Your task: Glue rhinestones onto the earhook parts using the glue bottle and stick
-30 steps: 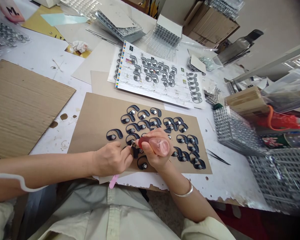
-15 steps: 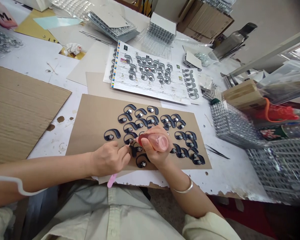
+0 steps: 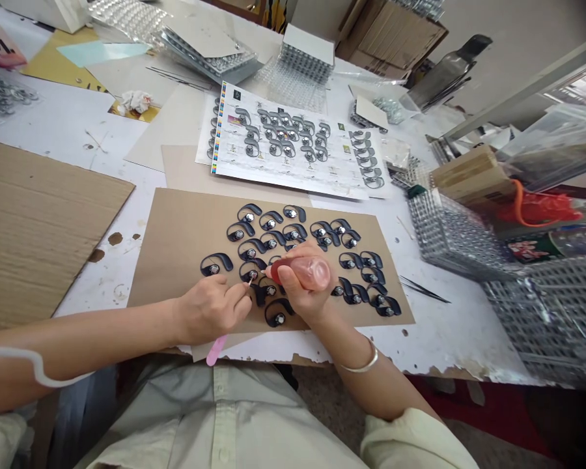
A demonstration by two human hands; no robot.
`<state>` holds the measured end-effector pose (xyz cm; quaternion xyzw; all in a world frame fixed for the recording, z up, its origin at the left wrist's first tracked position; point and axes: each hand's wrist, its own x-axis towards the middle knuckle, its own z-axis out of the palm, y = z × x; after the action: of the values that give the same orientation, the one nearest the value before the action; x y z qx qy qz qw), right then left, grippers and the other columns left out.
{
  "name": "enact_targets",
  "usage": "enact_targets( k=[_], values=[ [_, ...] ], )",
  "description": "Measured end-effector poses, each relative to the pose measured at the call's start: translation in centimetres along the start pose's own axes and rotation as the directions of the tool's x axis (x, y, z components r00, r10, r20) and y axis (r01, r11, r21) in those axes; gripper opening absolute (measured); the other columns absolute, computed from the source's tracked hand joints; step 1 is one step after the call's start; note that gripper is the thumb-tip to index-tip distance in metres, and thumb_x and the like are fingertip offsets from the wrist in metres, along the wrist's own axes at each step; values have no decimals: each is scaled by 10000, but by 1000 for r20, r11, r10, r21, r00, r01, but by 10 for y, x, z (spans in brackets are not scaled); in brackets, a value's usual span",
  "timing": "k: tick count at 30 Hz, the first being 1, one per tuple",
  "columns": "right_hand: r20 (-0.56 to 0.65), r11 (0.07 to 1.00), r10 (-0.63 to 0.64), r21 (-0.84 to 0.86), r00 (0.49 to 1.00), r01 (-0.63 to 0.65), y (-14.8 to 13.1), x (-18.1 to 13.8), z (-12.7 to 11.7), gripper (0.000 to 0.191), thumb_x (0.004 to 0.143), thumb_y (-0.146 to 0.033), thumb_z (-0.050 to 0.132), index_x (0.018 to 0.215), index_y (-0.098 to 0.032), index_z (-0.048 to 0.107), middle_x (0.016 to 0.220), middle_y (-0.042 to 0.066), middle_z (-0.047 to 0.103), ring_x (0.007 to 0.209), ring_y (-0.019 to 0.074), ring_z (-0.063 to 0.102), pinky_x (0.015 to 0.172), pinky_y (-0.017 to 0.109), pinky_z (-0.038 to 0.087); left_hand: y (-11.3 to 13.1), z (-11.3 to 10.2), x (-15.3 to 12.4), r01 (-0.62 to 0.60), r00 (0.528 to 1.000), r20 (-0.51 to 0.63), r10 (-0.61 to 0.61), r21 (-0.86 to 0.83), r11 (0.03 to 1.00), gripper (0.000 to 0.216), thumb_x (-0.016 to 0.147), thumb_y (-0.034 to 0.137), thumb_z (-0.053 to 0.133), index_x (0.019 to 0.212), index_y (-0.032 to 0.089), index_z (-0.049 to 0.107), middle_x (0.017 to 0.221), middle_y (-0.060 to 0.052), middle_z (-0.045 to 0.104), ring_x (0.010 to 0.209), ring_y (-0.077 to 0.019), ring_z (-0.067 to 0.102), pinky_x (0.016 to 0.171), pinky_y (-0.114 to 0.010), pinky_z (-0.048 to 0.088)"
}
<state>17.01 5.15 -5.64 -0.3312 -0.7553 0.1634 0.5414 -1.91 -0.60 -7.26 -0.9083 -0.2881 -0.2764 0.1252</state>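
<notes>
Several black ear-hook pieces with shiny round centres lie on a brown card sheet in front of me. My right hand is closed round a small pink bottle with a red nozzle pointing left. My left hand pinches a thin stick whose tip meets the nozzle, just above one ear-hook. A pink strip pokes out below the left hand.
A printed sheet further back carries more ear-hooks. A corrugated cardboard slab lies at left. Metal mesh trays crowd the right side. Black tweezers rest right of the brown card. Blister trays stand at the back.
The view has shifted slightly. My hands stay at the same ear-hook, and the stick tip has come up to the bottle's nozzle.
</notes>
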Motion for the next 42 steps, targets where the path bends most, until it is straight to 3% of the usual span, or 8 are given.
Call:
enact_targets(
  k=[13,24,31,37,42],
  values=[
    [14,999,5,38,1000,-6,1,-2,2,132,765,-265,664,847,-209,577,707,22,622,614,166,576,528,334,498,-2,-1,0,6,1000,-3,-6,-6,1000,179,852,54,477,698,145,482,662,-41,599,520,-124,517,478,-269,348],
    [34,997,-77,7,996,77,1,-5,1,174,763,-278,666,882,-213,558,692,15,601,603,163,561,524,336,489,-9,0,-2,74,997,16,-73,-68,995,222,847,79,455,644,170,451,582,12,507,466,-109,409,492,-259,344],
    [39,995,-98,5,994,98,-2,-3,0,164,765,-271,667,871,-210,558,677,8,590,603,160,557,539,337,491,-13,-1,-2,115,992,64,-108,-116,987,196,825,83,482,646,161,477,603,-1,540,522,-112,496,535,-243,420],
    [43,995,-101,12,994,100,-3,-5,0,172,750,-248,680,871,-200,568,677,14,600,605,160,553,548,343,496,-17,-1,-1,162,987,30,-159,-204,966,152,814,78,473,688,150,522,643,-18,609,541,-116,554,527,-231,434],
    [61,995,-94,34,994,92,-4,-5,0,171,752,-237,677,884,-199,575,695,20,609,603,155,544,540,334,487,-21,-1,-1,207,977,107,-183,-285,936,129,806,85,464,737,156,546,674,-18,631,562,-117,576,569,-231,468]
  ],
)
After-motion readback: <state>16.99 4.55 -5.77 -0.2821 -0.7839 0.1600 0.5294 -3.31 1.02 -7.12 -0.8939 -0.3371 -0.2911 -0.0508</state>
